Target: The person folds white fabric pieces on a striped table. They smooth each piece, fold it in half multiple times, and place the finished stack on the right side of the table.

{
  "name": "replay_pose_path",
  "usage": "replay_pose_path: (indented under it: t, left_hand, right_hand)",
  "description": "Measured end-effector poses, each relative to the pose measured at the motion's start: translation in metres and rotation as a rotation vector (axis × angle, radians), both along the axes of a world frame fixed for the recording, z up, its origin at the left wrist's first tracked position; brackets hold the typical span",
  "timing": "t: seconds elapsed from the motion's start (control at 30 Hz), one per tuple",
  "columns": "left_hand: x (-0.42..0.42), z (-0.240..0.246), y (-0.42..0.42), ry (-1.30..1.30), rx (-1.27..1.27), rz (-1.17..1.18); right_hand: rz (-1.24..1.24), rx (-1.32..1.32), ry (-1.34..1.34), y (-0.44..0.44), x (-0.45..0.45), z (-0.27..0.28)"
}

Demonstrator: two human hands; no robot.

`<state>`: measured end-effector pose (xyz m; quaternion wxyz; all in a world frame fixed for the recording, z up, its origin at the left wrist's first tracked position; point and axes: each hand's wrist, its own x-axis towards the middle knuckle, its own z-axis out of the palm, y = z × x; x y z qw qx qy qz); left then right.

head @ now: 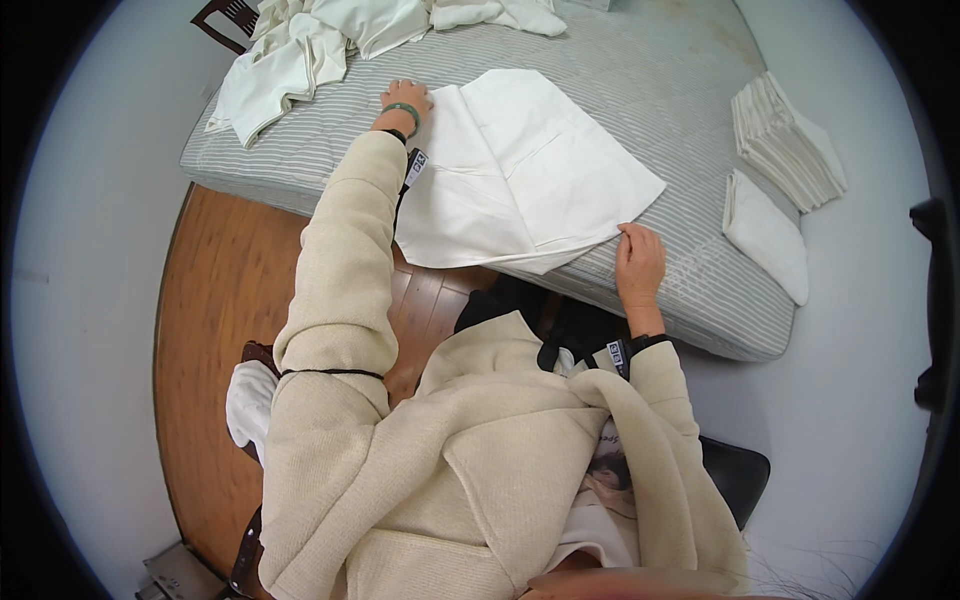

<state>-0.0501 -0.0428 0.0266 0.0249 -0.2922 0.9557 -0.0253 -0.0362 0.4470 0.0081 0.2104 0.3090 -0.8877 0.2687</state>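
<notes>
A white cloth (pixel 517 169) lies spread over a striped mattress (pixel 645 112), with creases crossing its middle. Its front edge hangs past the mattress's near side. Between its thumb and fingers, my right hand (pixel 642 262) pinches the cloth's near right edge. My left hand (pixel 406 101), wearing a green bangle, reaches to the far left edge of the same cloth. The fingertips there are bent down at the mattress, and whether they grip the fabric cannot be seen.
Loose white cloths (pixel 277 71) are heaped at the mattress's far left. Along the right side stand a stack of folded white cloths (pixel 787 142) and a single folded cloth (pixel 766 236) beside the wall. A black seat (pixel 735 476) is to my right. Wooden floor (pixel 225 300) shows at left.
</notes>
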Motion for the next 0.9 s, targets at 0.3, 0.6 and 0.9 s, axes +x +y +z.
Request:
replay_pose_path:
  t: [0.3,0.6,0.9]
  left_hand:
    - [0.013,-0.014,0.003,0.239,-0.124,-0.047]
    - [0.1,0.042,0.092,0.345,-0.078,-0.275]
    - [0.18,0.055,0.242,0.639,0.546,-0.802]
  right_hand:
    - [0.03,-0.041,0.034,0.001,0.0,-0.001]
    - [0.013,-0.039,0.046,0.002,-0.001,-0.005]
    - [0.107,-0.291,-0.199,-0.011,0.008,0.014]
